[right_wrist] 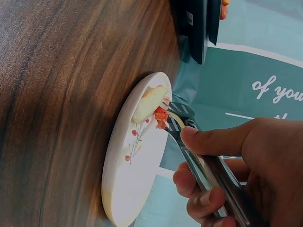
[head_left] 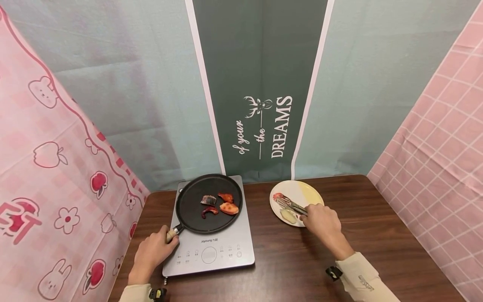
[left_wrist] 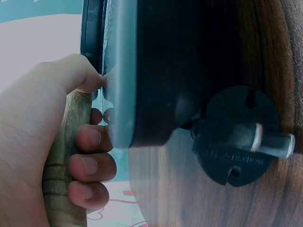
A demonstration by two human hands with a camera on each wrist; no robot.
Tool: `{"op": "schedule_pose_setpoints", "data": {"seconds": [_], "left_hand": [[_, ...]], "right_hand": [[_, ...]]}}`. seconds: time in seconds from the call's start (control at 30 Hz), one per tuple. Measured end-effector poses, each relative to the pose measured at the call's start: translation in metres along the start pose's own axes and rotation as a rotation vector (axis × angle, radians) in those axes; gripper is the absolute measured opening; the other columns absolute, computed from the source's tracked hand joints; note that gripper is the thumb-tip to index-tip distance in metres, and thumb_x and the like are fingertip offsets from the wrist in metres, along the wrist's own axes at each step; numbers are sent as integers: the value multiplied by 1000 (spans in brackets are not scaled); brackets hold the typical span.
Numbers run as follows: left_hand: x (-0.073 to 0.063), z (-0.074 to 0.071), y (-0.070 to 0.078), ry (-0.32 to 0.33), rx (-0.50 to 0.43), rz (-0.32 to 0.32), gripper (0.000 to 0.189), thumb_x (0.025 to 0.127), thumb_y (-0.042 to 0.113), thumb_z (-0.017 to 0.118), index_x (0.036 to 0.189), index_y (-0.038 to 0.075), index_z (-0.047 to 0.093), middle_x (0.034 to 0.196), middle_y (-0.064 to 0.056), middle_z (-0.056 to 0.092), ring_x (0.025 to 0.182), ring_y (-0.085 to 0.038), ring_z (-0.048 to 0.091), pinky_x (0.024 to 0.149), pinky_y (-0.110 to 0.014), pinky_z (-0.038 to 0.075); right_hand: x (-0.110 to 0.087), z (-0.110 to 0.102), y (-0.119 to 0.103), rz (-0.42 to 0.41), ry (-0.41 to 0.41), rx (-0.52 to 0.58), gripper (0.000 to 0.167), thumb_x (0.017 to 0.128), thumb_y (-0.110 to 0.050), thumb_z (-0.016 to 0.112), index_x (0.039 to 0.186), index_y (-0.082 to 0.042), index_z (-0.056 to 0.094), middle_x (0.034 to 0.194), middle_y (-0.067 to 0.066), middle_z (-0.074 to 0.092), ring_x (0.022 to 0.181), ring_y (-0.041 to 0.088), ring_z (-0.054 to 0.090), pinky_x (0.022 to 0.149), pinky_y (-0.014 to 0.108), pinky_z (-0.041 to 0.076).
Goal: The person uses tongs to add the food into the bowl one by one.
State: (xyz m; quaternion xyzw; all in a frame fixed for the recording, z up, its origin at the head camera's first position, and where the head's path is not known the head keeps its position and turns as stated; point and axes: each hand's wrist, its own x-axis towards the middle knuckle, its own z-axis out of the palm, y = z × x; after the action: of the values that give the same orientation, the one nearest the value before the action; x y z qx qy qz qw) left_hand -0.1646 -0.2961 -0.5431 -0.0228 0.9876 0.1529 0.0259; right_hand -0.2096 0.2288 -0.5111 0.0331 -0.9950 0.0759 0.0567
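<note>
My left hand (head_left: 151,251) grips the wooden handle (left_wrist: 71,142) of a flat black frying pan (head_left: 192,214), fingers curled round it. On the pan lie a dark-skinned piece (head_left: 208,200), a dark red curled tentacle (head_left: 209,211), a reddish-brown piece (head_left: 226,197) and an orange-brown piece (head_left: 229,208). Over at the right, my right hand (head_left: 323,221) holds metal tongs (head_left: 299,208) above a round white and yellow plate (head_left: 307,193). The tong tips are around a small orange-red piece (right_wrist: 161,116). Beside it on the plate lies a pale yellowish slice (head_left: 288,216).
A silver induction cooker (head_left: 226,235) with touch controls sits under the pan. Dark wooden tabletop (head_left: 279,260) lies between cooker and plate. Green cloth (head_left: 260,54) hangs behind, with pink cloths at the left (head_left: 75,167) and right (head_left: 445,138).
</note>
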Motion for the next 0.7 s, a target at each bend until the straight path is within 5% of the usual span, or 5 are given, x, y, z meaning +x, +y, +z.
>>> {"op": "schedule_pose_setpoints", "data": {"seconds": [0.7], "left_hand": [[0,0,1,5,7,5,28,95,36,65,93,11,54,68,-9,59,57,-26,54,54,-47,43]], "right_hand": [[-5,4,4,-15,-1,13,27,90,-29,76,73,-10,68,70,19,67,61,40,66,52,56,49]]}}
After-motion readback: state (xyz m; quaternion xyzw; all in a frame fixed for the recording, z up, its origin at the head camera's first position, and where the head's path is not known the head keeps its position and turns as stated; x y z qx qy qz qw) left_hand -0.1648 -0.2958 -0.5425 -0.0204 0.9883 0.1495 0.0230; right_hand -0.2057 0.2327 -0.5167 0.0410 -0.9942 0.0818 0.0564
